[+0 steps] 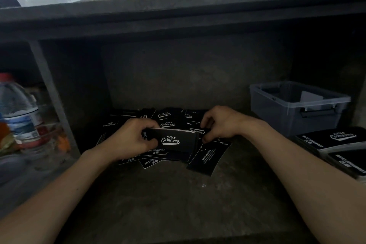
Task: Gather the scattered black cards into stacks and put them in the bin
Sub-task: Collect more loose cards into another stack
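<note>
A storage nook under a dark counter [178, 12], maybe in a shop or cafe; bare stone wall [198, 75]; piles of printed black cards [170, 140]; a plastic bin [277, 119]; a big water bottle [17, 105].

Loose cards [206, 156]: black card stock, smooth, mostly matt with a faint sheen, white print. Held stack [172, 140]: same stock, pale paper edges showing. Bin [277, 123]: translucent grey plastic, smooth, slightly glossy; latch [316, 112] dark plastic. Tabletop [178, 200]: rough, matt grey, concrete-looking, blotchy. Bottle [17, 105] on the left: clear plastic, glossy label.
</note>
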The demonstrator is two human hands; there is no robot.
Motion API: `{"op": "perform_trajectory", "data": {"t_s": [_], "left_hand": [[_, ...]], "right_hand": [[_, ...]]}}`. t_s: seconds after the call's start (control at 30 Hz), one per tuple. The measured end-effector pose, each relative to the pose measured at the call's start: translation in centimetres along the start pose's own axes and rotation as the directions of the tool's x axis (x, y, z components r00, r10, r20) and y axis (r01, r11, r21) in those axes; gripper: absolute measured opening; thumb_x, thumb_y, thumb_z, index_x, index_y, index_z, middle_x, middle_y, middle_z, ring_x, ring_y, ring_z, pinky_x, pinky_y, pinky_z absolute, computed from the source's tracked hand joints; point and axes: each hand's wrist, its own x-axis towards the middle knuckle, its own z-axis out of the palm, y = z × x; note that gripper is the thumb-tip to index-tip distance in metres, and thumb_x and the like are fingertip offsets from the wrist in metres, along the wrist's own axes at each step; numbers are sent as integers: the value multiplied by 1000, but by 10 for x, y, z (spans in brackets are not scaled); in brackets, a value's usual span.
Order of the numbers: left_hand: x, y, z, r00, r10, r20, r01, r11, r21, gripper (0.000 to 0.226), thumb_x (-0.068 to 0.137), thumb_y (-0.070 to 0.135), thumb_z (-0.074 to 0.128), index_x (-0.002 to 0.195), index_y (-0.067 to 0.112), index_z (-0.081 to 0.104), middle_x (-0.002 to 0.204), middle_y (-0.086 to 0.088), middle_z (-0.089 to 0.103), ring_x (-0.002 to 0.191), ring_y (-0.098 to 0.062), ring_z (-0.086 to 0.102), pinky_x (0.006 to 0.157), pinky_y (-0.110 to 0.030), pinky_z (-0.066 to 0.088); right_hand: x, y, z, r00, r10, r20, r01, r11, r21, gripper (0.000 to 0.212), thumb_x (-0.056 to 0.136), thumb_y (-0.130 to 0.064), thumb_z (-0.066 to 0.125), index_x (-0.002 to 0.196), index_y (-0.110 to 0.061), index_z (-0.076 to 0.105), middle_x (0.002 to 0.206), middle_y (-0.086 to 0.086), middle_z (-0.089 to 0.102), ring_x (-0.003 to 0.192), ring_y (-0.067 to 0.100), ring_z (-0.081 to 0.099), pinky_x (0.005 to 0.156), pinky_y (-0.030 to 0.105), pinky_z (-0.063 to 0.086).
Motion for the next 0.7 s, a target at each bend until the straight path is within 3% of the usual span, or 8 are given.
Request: {"op": "perform_trajectory", "data": {"t_s": [0.13, 0.23, 0.33, 0.53, 0.6, 0.7], "left_hand": [[1, 1, 3, 1000, -4, -23, 3, 999, -48, 28, 80, 3, 77, 99, 23, 72, 97, 11, 74, 94, -5, 70, 84, -23, 56], [1, 2, 4, 1000, -4, -21, 3, 998, -61, 24, 82, 4, 78, 93, 25, 72, 92, 13, 74, 90, -3, 70, 80, -20, 56], [1, 3, 3, 999, -8, -40, 6, 999, -45, 25, 82, 5, 79, 90, 28, 71, 91, 18, 73, 87, -1, 70, 75, -13, 52], [1, 1, 4, 994, -20, -105, 16, 999, -34, 22, 84, 8, 79, 98, 24, 71, 90, 15, 74, 87, 0, 69, 77, -17, 53], [2, -1, 5, 992, -38, -122, 34, 999, -36, 27, 85, 8, 77, 107, 22, 69, 97, 11, 74, 92, -1, 69, 83, -23, 54], [2, -1, 8, 992, -51, -119, 45, 998, -51, 40, 88, 2, 72, 120, 23, 64, 106, 9, 72, 100, 1, 66, 92, -25, 53]], "right_hand": [[-1, 4, -8, 994, -24, -107, 34, 995, 93, 9, 80, -28, 76, 89, -29, 76, 68, -26, 63, 71, -7, 60, 64, 8, 40], [0, 3, -15, 971, 38, -237, 1, 987, 161, 7, 85, -20, 71, 87, -25, 76, 71, -19, 62, 78, 3, 63, 71, 15, 43], [-4, -2, -20, 944, 93, -317, -25, 977, 212, 13, 79, -16, 75, 79, -27, 69, 73, -11, 68, 74, 8, 65, 67, 18, 47], [-9, -13, -22, 963, 212, -169, -111, 876, 469, 14, 92, -13, 60, 94, -13, 74, 98, 4, 69, 76, 18, 68, 48, 19, 54], [-13, -18, -24, 969, 233, -77, -151, 811, 565, 20, 96, -9, 53, 103, -4, 71, 106, 11, 65, 89, 26, 66, 55, 29, 60], [-18, -24, -22, 986, 154, 68, -164, 789, 592, 23, 96, -5, 50, 111, -1, 67, 95, 11, 63, 85, 21, 66, 62, 31, 61]]}}
